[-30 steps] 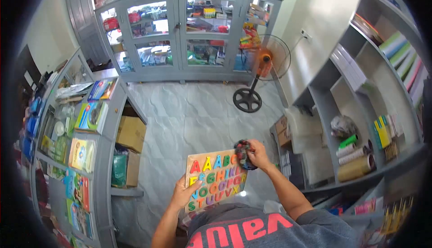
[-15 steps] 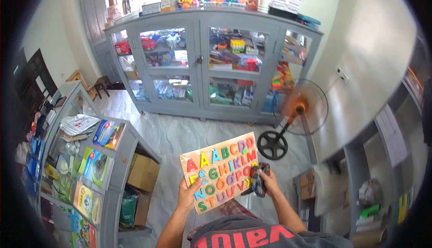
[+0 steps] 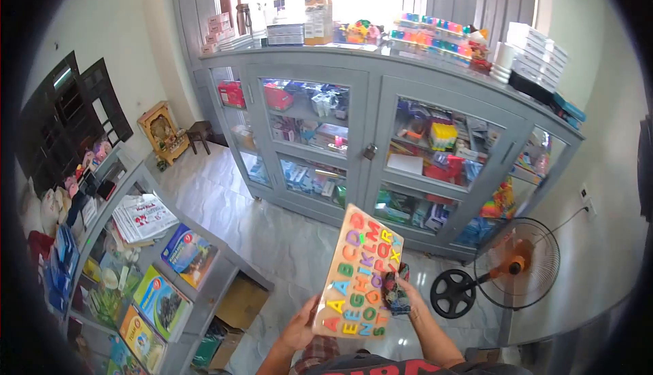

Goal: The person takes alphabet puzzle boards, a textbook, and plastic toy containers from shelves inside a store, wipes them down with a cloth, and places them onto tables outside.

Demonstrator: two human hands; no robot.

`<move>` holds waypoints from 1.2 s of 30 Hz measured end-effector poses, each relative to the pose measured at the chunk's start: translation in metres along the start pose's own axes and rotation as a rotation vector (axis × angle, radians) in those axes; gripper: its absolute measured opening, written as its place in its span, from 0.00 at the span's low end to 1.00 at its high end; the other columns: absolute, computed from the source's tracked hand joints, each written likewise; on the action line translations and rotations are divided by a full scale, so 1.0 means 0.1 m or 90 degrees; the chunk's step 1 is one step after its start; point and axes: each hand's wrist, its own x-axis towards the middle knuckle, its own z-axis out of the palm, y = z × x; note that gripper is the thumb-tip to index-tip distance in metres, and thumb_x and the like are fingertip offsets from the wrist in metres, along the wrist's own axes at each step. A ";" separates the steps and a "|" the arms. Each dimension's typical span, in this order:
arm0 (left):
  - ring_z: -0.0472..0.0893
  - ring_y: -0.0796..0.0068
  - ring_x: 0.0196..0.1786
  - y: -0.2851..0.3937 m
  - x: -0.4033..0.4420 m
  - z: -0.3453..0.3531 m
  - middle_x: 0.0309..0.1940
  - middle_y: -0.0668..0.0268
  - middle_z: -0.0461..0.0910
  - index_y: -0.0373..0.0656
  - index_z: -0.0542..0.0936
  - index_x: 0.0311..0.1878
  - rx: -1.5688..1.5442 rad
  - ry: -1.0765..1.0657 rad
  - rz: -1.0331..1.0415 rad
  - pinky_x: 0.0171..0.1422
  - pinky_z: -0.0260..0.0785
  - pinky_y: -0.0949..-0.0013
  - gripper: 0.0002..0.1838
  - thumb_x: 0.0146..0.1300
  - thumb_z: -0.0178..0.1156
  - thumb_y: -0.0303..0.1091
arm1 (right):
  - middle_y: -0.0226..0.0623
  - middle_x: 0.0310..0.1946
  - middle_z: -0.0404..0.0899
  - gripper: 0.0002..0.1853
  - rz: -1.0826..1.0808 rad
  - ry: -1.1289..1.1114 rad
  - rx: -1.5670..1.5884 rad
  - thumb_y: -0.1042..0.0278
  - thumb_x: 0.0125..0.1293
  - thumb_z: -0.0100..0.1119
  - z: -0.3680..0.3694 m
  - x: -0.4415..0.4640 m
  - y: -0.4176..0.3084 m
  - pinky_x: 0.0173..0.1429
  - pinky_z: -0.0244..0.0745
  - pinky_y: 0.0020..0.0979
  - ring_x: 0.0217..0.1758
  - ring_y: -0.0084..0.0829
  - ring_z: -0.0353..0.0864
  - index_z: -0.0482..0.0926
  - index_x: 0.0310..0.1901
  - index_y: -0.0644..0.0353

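Tan wooden alphabet board with multicoloured raised letters [image 3: 355,274] is held before the body, above the glossy grey floor [image 3: 201,178]. Change: it has turned about a quarter; the A-to-D row, previously across the top, now runs up the left side. Left hand [image 3: 299,327] grips the lower-left edge. Right hand [image 3: 409,297] clutches a dark, patterned, crumpled cloth [image 3: 393,292] overlapping the right edge; contact unclear. Judgement: the turn puts the S–T side nearest the cloth.
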 end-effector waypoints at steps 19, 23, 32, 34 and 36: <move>0.74 0.67 0.57 3.14 2.08 -1.54 0.59 0.60 0.70 0.41 0.60 0.67 0.092 0.447 0.546 0.59 0.72 0.61 0.26 0.71 0.52 0.39 | 0.34 0.41 0.83 0.18 0.059 -0.074 -0.178 0.52 0.67 0.58 3.26 4.12 -0.27 0.46 0.80 0.36 0.40 0.31 0.84 0.77 0.49 0.56; 0.72 0.64 0.61 3.71 2.53 -2.03 0.62 0.56 0.67 0.38 0.58 0.68 0.125 0.548 0.634 0.60 0.71 0.60 0.27 0.72 0.51 0.41 | 0.35 0.41 0.83 0.18 0.077 0.005 -0.083 0.50 0.68 0.55 3.85 5.23 0.21 0.47 0.80 0.39 0.38 0.34 0.84 0.78 0.48 0.55; 0.74 0.60 0.57 6.02 3.73 -3.38 0.64 0.53 0.63 0.39 0.55 0.69 0.220 0.704 0.791 0.57 0.72 0.61 0.30 0.72 0.51 0.45 | 0.36 0.46 0.81 0.21 0.214 -0.149 -0.336 0.50 0.69 0.55 5.33 6.95 0.88 0.51 0.77 0.33 0.45 0.32 0.81 0.74 0.55 0.56; 0.74 0.58 0.58 6.54 3.84 -3.50 0.63 0.52 0.63 0.38 0.55 0.68 0.258 0.706 0.819 0.57 0.73 0.59 0.30 0.72 0.51 0.45 | 0.35 0.48 0.80 0.22 0.202 -0.234 -0.478 0.50 0.68 0.56 5.76 7.10 0.81 0.51 0.76 0.31 0.45 0.30 0.81 0.73 0.57 0.56; 0.73 0.57 0.59 7.00 3.92 -3.45 0.61 0.52 0.64 0.37 0.56 0.67 0.154 0.733 0.857 0.59 0.73 0.58 0.30 0.72 0.51 0.45 | 0.33 0.48 0.80 0.23 0.264 -0.367 -0.600 0.52 0.66 0.61 6.26 7.23 0.53 0.51 0.75 0.28 0.46 0.26 0.80 0.73 0.57 0.56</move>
